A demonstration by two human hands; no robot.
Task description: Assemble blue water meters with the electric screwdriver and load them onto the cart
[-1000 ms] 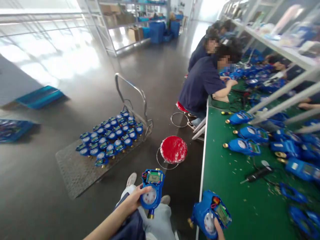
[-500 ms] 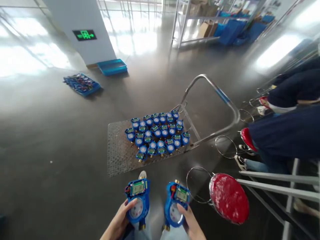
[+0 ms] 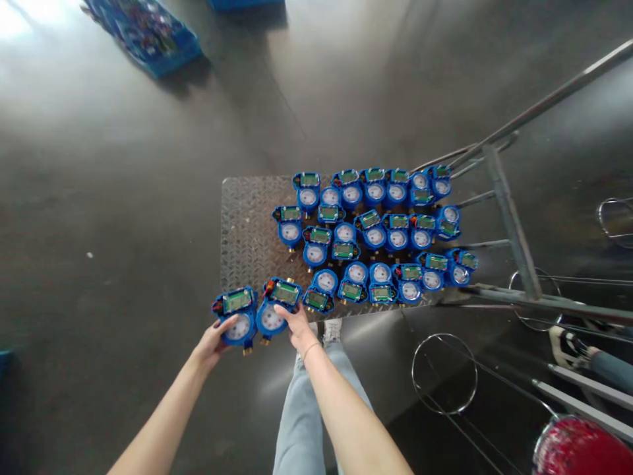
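My left hand grips a blue water meter with a round white dial, a green circuit board on top and brass pipe ends. A second water meter of the same kind is in my right hand, thumb over its dial. The two meters are side by side at the near left corner of a metal-plate trolley. On the trolley stand several more blue water meters in rough rows, some facing the opposite way. My right hand's meter is close beside the nearest standing meter.
The trolley's tubular handle rises at the right. A red stool and metal rings of stool bases are at lower right, near a person's shoe. A blue tray of parts lies on the floor at upper left.
My view has tipped down and come closer to the trolley. Both hands, still gripping their meters, have reached forward and left from my lap to the trolley's near left corner.
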